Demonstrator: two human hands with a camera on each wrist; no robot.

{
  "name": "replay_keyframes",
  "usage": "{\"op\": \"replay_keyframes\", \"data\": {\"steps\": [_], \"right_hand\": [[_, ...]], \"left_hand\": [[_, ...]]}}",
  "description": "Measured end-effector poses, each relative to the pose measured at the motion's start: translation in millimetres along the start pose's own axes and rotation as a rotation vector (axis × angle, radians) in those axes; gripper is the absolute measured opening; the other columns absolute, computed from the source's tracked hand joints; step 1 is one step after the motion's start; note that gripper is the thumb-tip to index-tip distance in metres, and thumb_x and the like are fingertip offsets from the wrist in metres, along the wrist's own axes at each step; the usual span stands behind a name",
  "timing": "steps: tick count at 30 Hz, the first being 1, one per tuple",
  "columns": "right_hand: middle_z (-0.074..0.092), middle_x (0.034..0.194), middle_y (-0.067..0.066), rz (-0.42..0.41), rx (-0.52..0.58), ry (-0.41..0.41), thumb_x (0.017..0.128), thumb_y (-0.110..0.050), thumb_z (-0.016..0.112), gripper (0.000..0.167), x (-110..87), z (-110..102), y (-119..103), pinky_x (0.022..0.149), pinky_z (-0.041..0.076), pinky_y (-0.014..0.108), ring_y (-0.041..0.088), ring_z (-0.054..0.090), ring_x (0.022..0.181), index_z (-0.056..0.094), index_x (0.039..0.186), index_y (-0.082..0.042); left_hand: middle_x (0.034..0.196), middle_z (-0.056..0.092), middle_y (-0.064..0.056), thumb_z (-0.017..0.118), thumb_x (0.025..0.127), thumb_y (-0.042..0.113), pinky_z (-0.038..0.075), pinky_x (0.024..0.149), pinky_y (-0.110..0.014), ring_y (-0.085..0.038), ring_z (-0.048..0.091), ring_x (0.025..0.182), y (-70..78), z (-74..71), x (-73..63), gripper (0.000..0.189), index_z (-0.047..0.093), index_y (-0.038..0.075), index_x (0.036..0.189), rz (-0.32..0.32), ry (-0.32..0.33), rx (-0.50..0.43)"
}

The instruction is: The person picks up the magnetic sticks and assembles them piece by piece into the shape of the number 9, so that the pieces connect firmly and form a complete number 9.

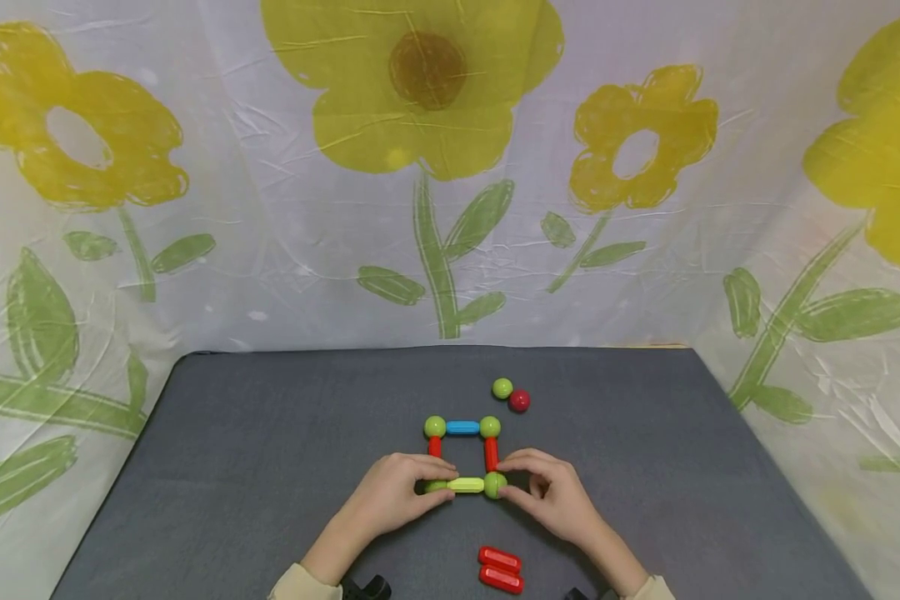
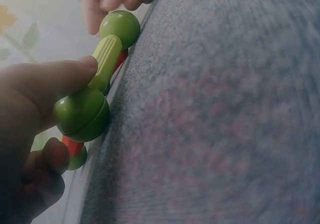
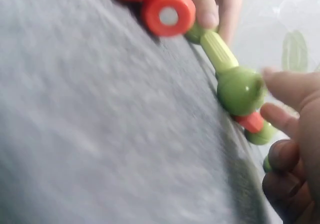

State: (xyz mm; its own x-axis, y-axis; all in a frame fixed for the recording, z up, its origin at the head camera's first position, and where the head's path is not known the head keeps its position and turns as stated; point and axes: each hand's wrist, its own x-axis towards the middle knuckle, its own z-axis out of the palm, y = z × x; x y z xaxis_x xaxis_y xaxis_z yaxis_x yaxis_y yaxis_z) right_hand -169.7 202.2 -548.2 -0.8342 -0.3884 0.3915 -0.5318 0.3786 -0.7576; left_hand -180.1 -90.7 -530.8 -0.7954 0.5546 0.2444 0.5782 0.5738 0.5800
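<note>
Yellow-green plastic, a short ridged rod, spans the space between my two hands and is the nearest side of a small four-sided frame. My left hand has thumb and fingers brought close together round the near-left green ball, the thumb tip reaching onto that end of the rod. My right hand has thumb and forefinger slightly parted, bracketing the near-right green ball from its right side, other fingers curled; how firmly they press, I cannot tell. Governing relation, in my judgement: the yellow-green rod's long axis runs left to right, from one hand to the other, so each hand commands one end and neither is clearly nearer its middle. Away from me, the left red rod and right red rod lead to the far-left green ball and far-right green ball, joined by a blue rod. Beyond the far-right corner lie a loose green ball and a dark red ball. Towards me, two loose red rods lie side by side, nearer my right hand. All rests on a dark grey tabletop, backed by a flower-printed sheet.
</note>
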Motion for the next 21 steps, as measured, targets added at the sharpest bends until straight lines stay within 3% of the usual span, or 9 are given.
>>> {"op": "replay_keyframes", "data": {"steps": [6, 10, 13, 17, 21], "right_hand": [[0.076, 0.114, -0.001, 0.001, -0.026, 0.027, 0.098, -0.006, 0.076, 0.019, 21.5, -8.1, 4.0, 0.050, 0.042, 0.021, -0.001, 0.044, 0.057, 0.081, 0.115, -0.013], [0.075, 0.123, 0.003, 0.001, -0.026, -0.058, 0.098, -0.004, 0.075, 0.025, 36.6, -10.4, 11.5, 0.052, 0.044, 0.021, -0.001, 0.043, 0.056, 0.079, 0.122, -0.012], [0.074, 0.128, 0.005, -0.019, -0.009, -0.146, 0.099, -0.003, 0.075, 0.027, 43.2, -10.1, 16.4, 0.056, 0.048, 0.022, 0.000, 0.051, 0.063, 0.078, 0.125, -0.011], [0.074, 0.130, 0.004, -0.026, 0.023, -0.230, 0.101, -0.004, 0.072, 0.026, 46.4, -9.3, 20.4, 0.062, 0.052, 0.024, 0.005, 0.059, 0.078, 0.078, 0.125, -0.013], [0.074, 0.131, 0.004, -0.037, 0.045, -0.255, 0.102, -0.001, 0.069, 0.025, 45.7, -8.8, 23.1, 0.072, 0.057, 0.026, 0.013, 0.070, 0.099, 0.079, 0.122, -0.013]], "left_hand": [[0.112, 0.079, 0.012, 0.086, 0.092, 0.026, 0.061, 0.087, -0.033, -0.006, 0.074, 0.104, -0.1, 0.0, -1.9, 0.021, 0.085, 0.024, 0.114, 0.007, 0.020, 0.003], [0.112, 0.079, 0.012, 0.085, 0.093, 0.026, 0.061, 0.087, -0.033, -0.006, 0.074, 0.104, 1.3, -0.6, -2.5, 0.021, 0.085, 0.023, 0.114, -0.006, 0.006, 0.006], [0.113, 0.079, 0.011, 0.084, 0.094, 0.026, 0.061, 0.086, -0.032, -0.006, 0.074, 0.103, 3.9, -1.1, -2.3, 0.022, 0.084, 0.023, 0.116, -0.013, -0.009, 0.015], [0.113, 0.080, 0.008, 0.085, 0.093, 0.026, 0.061, 0.085, -0.032, -0.007, 0.074, 0.101, 11.0, 0.2, 0.8, 0.024, 0.084, 0.021, 0.117, -0.022, 0.005, 0.037], [0.110, 0.081, 0.005, 0.086, 0.092, 0.026, 0.061, 0.082, -0.032, -0.008, 0.075, 0.098, 18.9, 5.1, 6.1, 0.025, 0.085, 0.019, 0.115, -0.032, 0.023, 0.047]]}}
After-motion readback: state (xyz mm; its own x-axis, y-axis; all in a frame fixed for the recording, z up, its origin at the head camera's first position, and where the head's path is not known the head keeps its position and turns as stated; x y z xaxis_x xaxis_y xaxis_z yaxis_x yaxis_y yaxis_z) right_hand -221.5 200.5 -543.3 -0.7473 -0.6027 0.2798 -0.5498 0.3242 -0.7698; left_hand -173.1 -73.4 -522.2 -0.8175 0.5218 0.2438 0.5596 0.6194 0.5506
